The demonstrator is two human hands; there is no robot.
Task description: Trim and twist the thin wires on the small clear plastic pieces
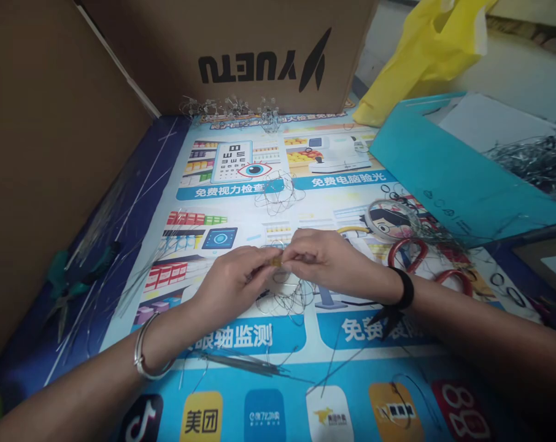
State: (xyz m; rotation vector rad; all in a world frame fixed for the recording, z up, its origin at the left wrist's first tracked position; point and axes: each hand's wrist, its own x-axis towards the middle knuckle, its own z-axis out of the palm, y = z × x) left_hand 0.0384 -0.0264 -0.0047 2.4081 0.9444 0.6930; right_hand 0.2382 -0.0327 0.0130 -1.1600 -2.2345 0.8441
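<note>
My left hand [234, 279] and my right hand [326, 261] meet over the middle of a printed poster mat [241, 202]. Both pinch a small yellowish piece [277, 262] between their fingertips, with thin wire loops [285, 298] hanging and lying just below it. A silver bangle [142, 356] circles my left wrist and a black band [405, 287] my right. What the small piece is I cannot make out.
A second wire tangle [278, 193] lies further back. Red-handled scissors [416, 255] and a tape roll [388, 221] sit at right, green pliers [70, 285] at left. Cardboard boxes [259, 55] wall the back and left; a teal folder [453, 178] and yellow bag [425, 55] lie at right.
</note>
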